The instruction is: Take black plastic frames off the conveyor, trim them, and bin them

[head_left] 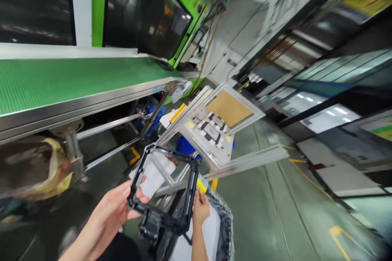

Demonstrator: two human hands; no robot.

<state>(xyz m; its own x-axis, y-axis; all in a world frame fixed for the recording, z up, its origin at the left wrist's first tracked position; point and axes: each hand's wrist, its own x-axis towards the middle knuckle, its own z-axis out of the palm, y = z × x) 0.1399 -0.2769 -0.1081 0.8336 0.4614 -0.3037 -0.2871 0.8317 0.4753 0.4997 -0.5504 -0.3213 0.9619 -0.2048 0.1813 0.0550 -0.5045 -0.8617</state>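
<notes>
My two hands hold up a black plastic frame [167,187], square and open in the middle, at the bottom centre of the head view. My left hand [118,206] grips its left side with the thumb over the front edge. My right hand [200,210] is closed on its right edge, where a small yellow object [201,186] shows at the fingers. More black frames [153,224] lie just under the held one, beside a container lined with clear plastic [220,220].
A green conveyor belt [61,79] with a metal rim runs along the left. A small work table [214,130] with a tan pad, black parts and yellow labels stands ahead. A yellowish bag [52,167] hangs below the conveyor. Grey factory floor [269,212] lies to the right.
</notes>
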